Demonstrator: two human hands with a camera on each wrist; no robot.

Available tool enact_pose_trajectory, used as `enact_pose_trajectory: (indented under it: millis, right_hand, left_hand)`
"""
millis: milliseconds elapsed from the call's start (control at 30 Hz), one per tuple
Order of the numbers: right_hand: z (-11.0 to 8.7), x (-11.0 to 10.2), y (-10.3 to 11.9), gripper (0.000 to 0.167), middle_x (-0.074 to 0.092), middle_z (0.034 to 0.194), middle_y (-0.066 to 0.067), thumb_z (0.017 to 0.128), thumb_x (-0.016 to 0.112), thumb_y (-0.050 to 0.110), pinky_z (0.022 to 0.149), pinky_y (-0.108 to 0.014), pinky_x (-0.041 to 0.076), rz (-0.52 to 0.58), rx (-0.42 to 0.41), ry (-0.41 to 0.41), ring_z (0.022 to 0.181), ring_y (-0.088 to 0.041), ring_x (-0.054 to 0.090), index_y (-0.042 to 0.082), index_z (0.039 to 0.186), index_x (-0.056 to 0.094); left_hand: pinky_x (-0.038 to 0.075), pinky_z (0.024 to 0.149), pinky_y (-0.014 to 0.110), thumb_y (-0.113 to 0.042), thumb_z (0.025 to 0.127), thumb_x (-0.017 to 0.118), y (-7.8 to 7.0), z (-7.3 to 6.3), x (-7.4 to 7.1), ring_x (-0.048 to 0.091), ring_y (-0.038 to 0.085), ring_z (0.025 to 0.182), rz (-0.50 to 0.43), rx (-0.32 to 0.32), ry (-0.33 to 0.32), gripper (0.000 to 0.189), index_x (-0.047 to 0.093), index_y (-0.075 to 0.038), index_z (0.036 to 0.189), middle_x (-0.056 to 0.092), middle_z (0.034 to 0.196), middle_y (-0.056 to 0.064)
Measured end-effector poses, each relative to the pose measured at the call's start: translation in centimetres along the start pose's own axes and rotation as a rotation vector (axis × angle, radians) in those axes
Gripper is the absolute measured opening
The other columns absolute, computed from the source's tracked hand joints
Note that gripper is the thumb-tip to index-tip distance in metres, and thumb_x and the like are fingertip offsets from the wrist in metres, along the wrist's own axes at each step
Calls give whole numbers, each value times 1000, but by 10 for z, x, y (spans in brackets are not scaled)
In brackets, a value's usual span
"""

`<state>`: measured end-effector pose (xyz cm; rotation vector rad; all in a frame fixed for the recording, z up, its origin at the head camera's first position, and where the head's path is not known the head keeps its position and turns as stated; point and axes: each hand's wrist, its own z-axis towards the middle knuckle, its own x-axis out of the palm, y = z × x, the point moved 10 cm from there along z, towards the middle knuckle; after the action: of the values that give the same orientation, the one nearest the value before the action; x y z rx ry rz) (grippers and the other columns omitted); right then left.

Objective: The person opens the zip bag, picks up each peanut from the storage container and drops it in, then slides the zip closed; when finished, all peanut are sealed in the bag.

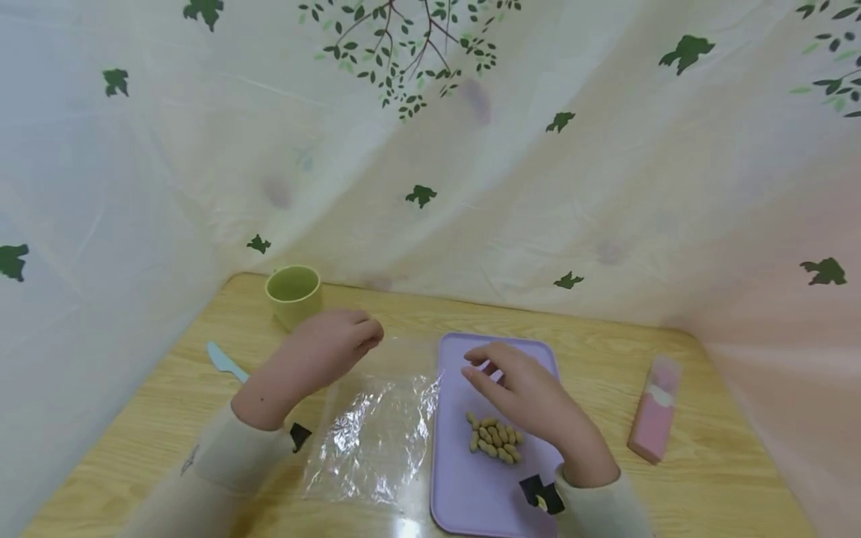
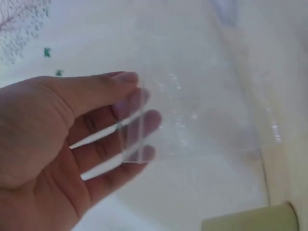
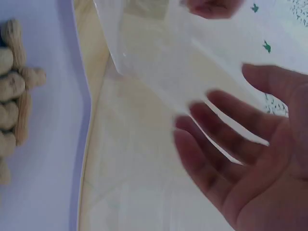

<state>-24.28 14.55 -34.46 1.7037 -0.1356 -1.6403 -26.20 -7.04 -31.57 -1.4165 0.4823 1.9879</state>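
Observation:
My left hand (image 1: 329, 344) pinches the edge of a clear plastic bag (image 1: 377, 441) between thumb and index finger. In the left wrist view the bag (image 2: 192, 110) hangs from that hold, a thin strip running along its edge and the other fingers showing through behind it. Over the purple tray (image 1: 457, 486) hovers my right hand (image 1: 528, 392), its fingers loosely bent, the thumb apart from them and nothing between. A small pile of unshelled peanuts (image 1: 495, 439) lies on the tray below that hand. The right wrist view shows the bag (image 3: 139, 48) beyond the right fingertips.
Behind the left hand stands a green mug (image 1: 294, 295). A light blue knife (image 1: 225, 362) lies left of the left wrist, partly hidden by the arm. On the right of the wooden table (image 1: 592, 351) is a pink box (image 1: 652, 418). A leaf-patterned curtain (image 1: 471, 224) hangs around the table.

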Motion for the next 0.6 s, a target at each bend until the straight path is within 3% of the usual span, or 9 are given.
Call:
enact_pose_trajectory:
  millis: [100,167,367,600]
  right_hand:
    - [0,-6,7,45,66,142,-6,110,58,39,99,-46,60,22,-21,-110,123,-24,67,14,147,61]
    - [1,-5,11,45,65,144,-5,110,58,39,102,-49,58,58,-29,-128,125,-25,67,17,149,60]
    - [1,12,12,23,78,119,7,108,61,36,92,-35,58,198,20,2,105,-11,71,28,124,77]
    - [3,20,14,17,81,106,1,105,67,36,84,-25,57,233,20,60,92,-6,70,27,110,80]
  left_hand:
    - [59,73,29,-9,95,78,-26,-5,-12,70,16,80,88,129,-127,11,74,-13,105,75,93,-1]
    - [60,75,30,-8,92,81,-40,-8,-17,71,16,83,129,194,-185,17,75,-15,106,76,94,-2]
    - [61,89,32,-8,84,89,-68,-14,-17,70,18,102,166,327,-267,26,78,-20,105,73,103,-3]
    - [57,90,33,-8,85,88,-82,-16,-14,66,18,103,186,386,-322,25,77,-20,104,70,100,-5]
